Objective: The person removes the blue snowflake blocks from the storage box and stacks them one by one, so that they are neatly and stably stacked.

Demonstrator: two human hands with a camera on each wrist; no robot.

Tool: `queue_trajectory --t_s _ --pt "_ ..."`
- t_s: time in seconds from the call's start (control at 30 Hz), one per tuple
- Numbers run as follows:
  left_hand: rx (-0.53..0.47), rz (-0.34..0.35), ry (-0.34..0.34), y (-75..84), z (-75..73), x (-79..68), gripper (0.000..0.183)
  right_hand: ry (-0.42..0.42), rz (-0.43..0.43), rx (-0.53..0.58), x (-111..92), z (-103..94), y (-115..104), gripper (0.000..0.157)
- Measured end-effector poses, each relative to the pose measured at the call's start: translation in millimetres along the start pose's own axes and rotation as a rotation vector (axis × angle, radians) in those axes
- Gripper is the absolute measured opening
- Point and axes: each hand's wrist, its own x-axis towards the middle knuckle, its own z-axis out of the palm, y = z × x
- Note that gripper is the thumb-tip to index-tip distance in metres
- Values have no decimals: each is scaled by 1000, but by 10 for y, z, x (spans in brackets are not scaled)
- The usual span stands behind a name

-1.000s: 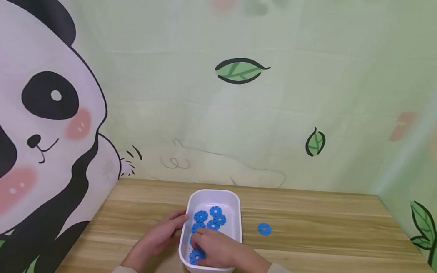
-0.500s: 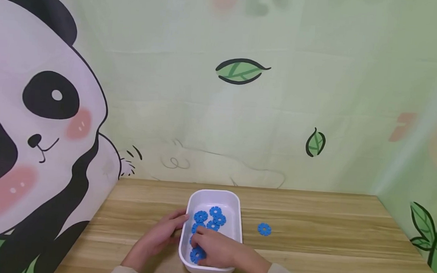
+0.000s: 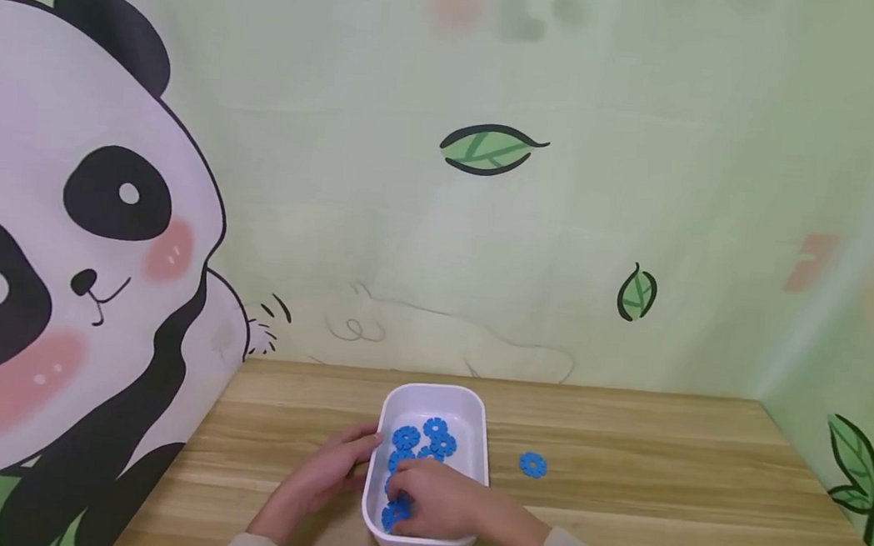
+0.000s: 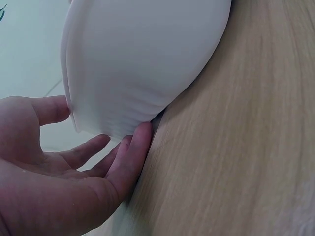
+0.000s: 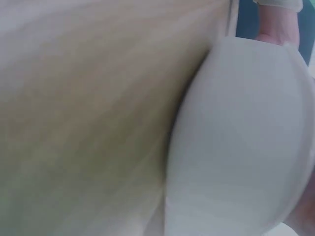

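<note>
- The right hand (image 3: 441, 500) reaches over the tray's right side, fingers curled down among the pieces; whether they pinch one cannot be told, as the fingertips are partly hidden.
- Just beneath its fingers and thumb, toward the tray's near left corner, lies one blue notched disc (image 3: 395, 517).
- The left hand (image 3: 329, 468) touches the outside of the tray's left side, its digits spread: one up at the rim, others low on the wall, near the table.
- The white tray (image 3: 485, 443) sits upright, its far end near the table's far edge.
- More blue discs (image 3: 435, 426) lie inside it, bunched toward the left and middle, some overlapping, some partly covered by the right hand.
- A single blue disc (image 3: 533, 465) lies flat on the wooden table (image 3: 641, 494), near the tray's right side.
- Behind the table's far edge hangs a pale green backdrop (image 3: 380, 219) with a panda (image 3: 23, 156) at left.
</note>
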Motion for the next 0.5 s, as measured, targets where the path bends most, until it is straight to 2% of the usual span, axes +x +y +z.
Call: queue_trajectory --t_s 0.3,0.5 --pt "20 -22 23 34 28 -8 61 114 40 125 -178 -356 197 23" --pt "34 -38 34 58 51 -17 61 193 156 260 -420 -563 449 25"
